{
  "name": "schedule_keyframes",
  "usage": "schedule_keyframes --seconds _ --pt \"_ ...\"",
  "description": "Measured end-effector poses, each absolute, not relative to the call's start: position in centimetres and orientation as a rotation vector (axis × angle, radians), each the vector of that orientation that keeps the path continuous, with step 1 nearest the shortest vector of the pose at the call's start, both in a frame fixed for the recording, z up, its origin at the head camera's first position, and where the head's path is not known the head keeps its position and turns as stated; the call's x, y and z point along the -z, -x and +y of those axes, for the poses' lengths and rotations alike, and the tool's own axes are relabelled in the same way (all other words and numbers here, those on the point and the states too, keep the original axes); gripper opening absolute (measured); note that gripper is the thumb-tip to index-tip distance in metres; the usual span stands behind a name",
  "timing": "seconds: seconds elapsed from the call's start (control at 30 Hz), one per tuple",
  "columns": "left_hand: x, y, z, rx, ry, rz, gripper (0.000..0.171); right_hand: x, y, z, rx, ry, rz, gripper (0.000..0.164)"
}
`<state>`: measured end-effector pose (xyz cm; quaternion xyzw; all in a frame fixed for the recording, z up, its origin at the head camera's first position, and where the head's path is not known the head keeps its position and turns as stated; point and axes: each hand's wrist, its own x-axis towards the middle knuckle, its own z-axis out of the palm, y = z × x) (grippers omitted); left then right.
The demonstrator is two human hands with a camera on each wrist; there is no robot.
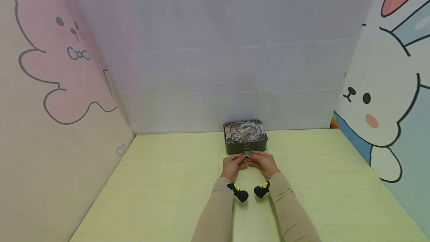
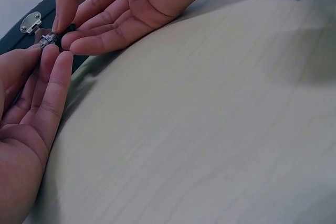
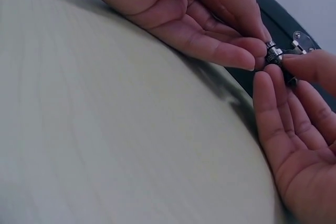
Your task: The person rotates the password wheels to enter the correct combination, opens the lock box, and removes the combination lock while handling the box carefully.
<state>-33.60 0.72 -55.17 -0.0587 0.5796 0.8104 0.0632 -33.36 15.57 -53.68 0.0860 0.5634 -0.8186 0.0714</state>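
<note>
A small combination padlock (image 1: 247,152) with numbered dials (image 3: 273,54) hangs at the front latch (image 2: 31,22) of a dark tin box (image 1: 246,146). The box lid is shut and carries an ornate printed picture. My left hand (image 1: 231,167) pinches the lock from the left between thumb and fingers. From the other side, my right hand (image 1: 264,163) holds it too, thumb and fingertips at its dials. In both wrist views the fingers of the two hands nearly meet around the lock and cover part of its body.
The box stands at the back of a pale yellow-green wooden table (image 1: 161,182), close against a white cloth backdrop (image 1: 208,66). Side panels bear a pink cartoon animal (image 1: 67,81) at left and a white rabbit (image 1: 376,96) at right. Black devices (image 1: 240,194) are strapped to both wrists.
</note>
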Motion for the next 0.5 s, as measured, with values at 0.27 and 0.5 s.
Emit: schedule_keyframes --seconds 0.27,0.5 --pt "55.01 33.49 0.68 -2.472 0.154 1.718 0.023 53.71 33.42 15.73 2.494 -0.274 1.609 0.047" --pt "54.86 33.44 0.62 -2.473 0.132 1.696 0.024 53.77 33.22 15.72 2.514 -0.269 1.595 0.047"
